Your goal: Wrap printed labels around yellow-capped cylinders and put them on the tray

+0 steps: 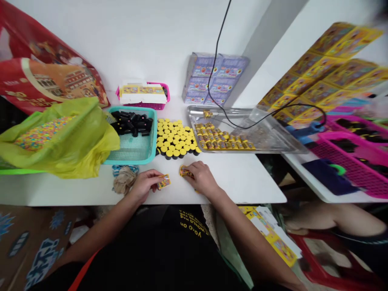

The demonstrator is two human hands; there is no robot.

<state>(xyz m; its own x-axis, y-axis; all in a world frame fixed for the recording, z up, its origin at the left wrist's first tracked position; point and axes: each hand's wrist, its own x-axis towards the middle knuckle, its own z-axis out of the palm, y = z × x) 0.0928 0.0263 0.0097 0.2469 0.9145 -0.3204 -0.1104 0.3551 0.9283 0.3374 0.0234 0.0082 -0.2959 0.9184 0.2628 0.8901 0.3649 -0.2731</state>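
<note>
We face a plain white wall beyond our left hand, and past our right hand a pale square pillar juts out from it, with a black cable running down in front. A white table stretches directly ahead of both hands, its front edge just nearer us than they are. Further right of the right hand, a second white tabletop sits at an angle. Below the right hand, off the table, stands a red plastic stool; below the left, a printed cardboard panel shows. The floor lies too shadowed to make out, and the light is soft and even.
</note>
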